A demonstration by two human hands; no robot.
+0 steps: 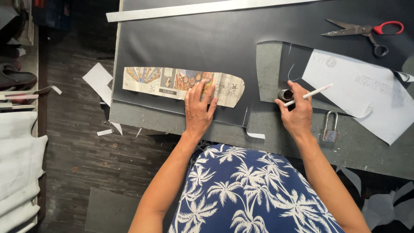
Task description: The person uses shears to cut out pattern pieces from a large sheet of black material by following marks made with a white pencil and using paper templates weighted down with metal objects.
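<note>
Hands first — the left hand (199, 110) lies flat, fingers spread, pressing a long newspaper pattern (181, 85) onto a dark sheet (207, 43) on the table (366, 146). Further right, the right hand (297, 115) pinches a white pencil (311, 94) and touches a small dark cylinder (285, 95). Beyond lie a padlock (330, 127), white paper (366, 97) and red-handled scissors (366, 31).

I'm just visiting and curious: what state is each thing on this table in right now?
Left hand: pressed flat on the newspaper pattern.
Right hand: holding the white pencil, by a small dark jar.
Scissors: closed, lying untouched.
Padlock: shackle closed, lying flat.
Dark sheet: partly cut.
</note>
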